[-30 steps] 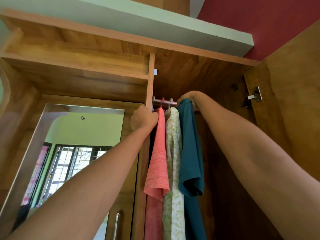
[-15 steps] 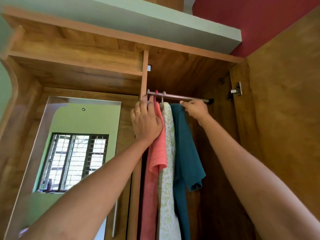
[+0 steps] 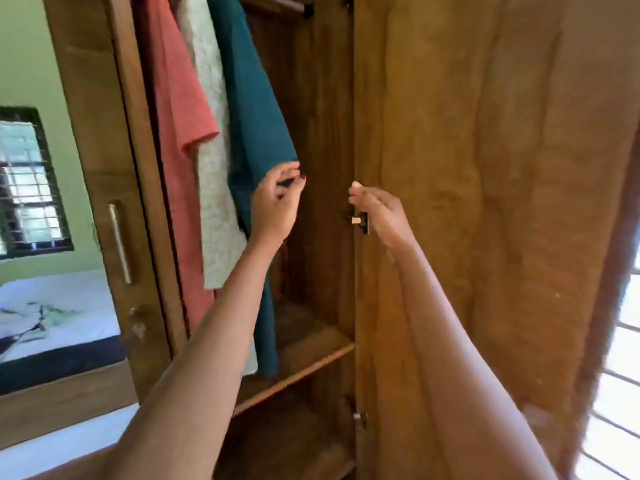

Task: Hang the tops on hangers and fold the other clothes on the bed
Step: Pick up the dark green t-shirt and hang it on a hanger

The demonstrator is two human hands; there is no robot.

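Three tops hang side by side inside the open wardrobe: a coral top (image 3: 180, 109), a pale green-printed top (image 3: 216, 188) and a teal top (image 3: 251, 109). My left hand (image 3: 277, 202) pinches the sleeve hem of the teal top between thumb and fingertips. My right hand (image 3: 375, 207) hovers in front of the door hinge (image 3: 360, 221) with its fingers loosely curled, holding nothing. The hanging rail (image 3: 277, 3) is only partly in view at the top edge.
The open wardrobe door (image 3: 485, 202) stands close on the right. A wooden shelf (image 3: 304, 358) runs below the hanging tops. The left door carries a mirror (image 3: 41, 188) reflecting a bed and window, plus a metal handle (image 3: 119, 242). Bright window light shows at the far right.
Both hands came down from the rail. My left hand left the coral top and now pinches the teal sleeve; my right hand dropped to hinge height. The view tilted downward.
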